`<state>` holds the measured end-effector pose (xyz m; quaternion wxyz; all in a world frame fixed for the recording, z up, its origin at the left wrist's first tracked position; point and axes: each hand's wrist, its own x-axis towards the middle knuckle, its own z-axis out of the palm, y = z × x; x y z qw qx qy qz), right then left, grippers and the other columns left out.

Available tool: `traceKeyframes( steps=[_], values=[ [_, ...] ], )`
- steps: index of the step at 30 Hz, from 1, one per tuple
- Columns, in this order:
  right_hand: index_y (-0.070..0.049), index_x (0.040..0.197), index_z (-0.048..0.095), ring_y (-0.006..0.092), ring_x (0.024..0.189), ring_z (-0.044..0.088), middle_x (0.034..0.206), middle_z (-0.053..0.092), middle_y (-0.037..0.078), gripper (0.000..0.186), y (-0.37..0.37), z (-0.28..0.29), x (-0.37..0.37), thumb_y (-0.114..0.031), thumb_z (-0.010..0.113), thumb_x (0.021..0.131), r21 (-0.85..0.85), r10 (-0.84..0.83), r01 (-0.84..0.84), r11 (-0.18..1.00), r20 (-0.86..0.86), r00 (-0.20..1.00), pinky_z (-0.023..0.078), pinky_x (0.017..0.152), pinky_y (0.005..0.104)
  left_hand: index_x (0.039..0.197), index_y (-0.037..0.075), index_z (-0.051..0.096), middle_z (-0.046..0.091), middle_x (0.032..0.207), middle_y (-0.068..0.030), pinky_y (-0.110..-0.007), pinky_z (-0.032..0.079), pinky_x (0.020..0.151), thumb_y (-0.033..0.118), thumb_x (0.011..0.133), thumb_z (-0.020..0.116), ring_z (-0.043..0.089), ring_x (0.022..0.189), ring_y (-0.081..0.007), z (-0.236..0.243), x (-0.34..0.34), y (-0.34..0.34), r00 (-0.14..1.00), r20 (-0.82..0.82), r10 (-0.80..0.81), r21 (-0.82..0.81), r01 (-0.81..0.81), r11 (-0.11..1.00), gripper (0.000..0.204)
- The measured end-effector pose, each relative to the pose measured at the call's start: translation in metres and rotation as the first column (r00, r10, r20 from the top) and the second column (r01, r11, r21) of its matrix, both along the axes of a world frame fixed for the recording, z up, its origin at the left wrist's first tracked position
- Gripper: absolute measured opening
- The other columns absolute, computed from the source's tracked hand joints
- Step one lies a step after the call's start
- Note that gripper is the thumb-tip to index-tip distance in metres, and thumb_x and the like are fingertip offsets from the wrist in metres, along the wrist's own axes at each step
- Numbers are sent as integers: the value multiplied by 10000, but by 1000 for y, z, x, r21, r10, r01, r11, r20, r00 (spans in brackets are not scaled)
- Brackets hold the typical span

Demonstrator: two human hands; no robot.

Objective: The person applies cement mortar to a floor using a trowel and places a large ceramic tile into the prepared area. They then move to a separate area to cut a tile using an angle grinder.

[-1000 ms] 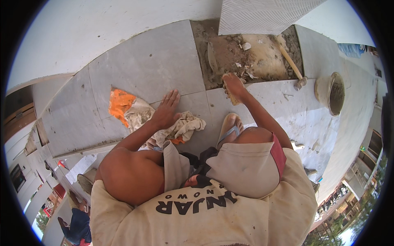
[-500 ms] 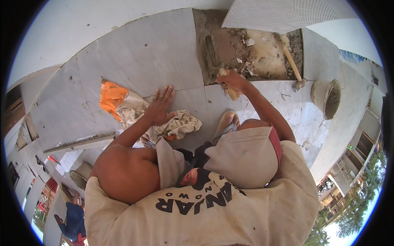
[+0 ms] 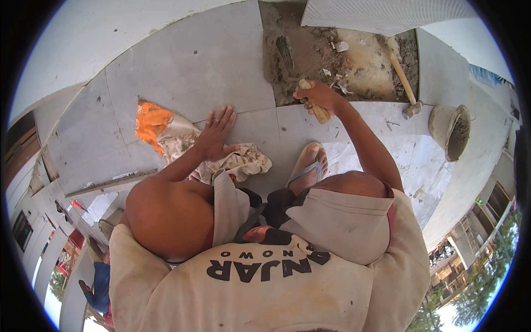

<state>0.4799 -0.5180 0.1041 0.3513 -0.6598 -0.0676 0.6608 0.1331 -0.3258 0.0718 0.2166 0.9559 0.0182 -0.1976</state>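
Observation:
My left hand [image 3: 217, 134] lies flat with spread fingers on a grey floor tile [image 3: 182, 61]. Its heel rests at the edge of a crumpled, mud-stained cloth [image 3: 243, 160] with an orange end. At the near edge of an untiled patch of wet mortar [image 3: 285, 69], my right hand [image 3: 322, 95] is closed around a tool with a pale, rounded wooden handle [image 3: 321, 114]. The tool's working end cannot be made out. A hammer [image 3: 402, 79] with a wooden handle lies across the right side of the patch, its head on the tile.
A ridged-back tile [image 3: 381, 14] leans over the patch's far side. To the right stands a mortar-caked bucket [image 3: 449, 133]. My sandalled foot [image 3: 310, 166] is on the tiles between my hands. Another person [image 3: 99, 285] is at the lower left.
My right hand has shifted slightly right along the patch's edge with the wooden-handled tool. The left hand stays by the cloth. The view has tilted, showing more of my foot.

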Motion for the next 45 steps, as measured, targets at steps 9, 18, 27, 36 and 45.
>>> traceKeyframes(
  steps=[9,18,27,36,45],
  values=[
    [-5,1137,571,130,579,574,782,584,54,397,-29,25,-26,-219,737,847,-1,39,-40,999,314,949,503,493,310,1582,-13,135,74,1671,-204,-530,11,1249,606,929,535,27,1557,-346,7,3,0,999,8,35,-40,-34,999,984],
    [26,1319,471,362,819,674,983,665,230,580,-38,44,-54,-259,683,860,-78,117,-89,993,759,640,535,744,463,1574,-32,150,81,1667,-221,-522,32,1251,473,952,535,34,1555,-358,4,-2,-2,997,60,49,-28,-47,999,890],
    [-44,1291,430,507,917,640,1143,559,287,485,-28,37,-97,-181,664,889,-198,358,-377,905,833,421,523,798,580,1577,-33,141,86,1665,-227,-506,38,1254,433,954,533,41,1555,-359,4,-5,-2,996,72,60,-40,-57,998,871],
    [-21,1277,468,407,881,704,980,635,253,447,-43,7,-52,-167,644,893,-232,293,-199,952,878,379,571,696,517,1575,-39,136,78,1666,-226,-493,47,1257,411,950,546,35,1555,-357,3,-6,-2,994,84,64,-16,-63,998,873],
    [-76,1048,583,128,633,561,838,562,12,238,32,7,17,-235,688,906,129,-266,263,956,9,964,500,517,303,1566,-72,97,35,1657,-265,-524,8,1247,485,916,593,-10,1549,-394,1,-12,-2,952,95,291,42,-296,954,989]
  ],
)
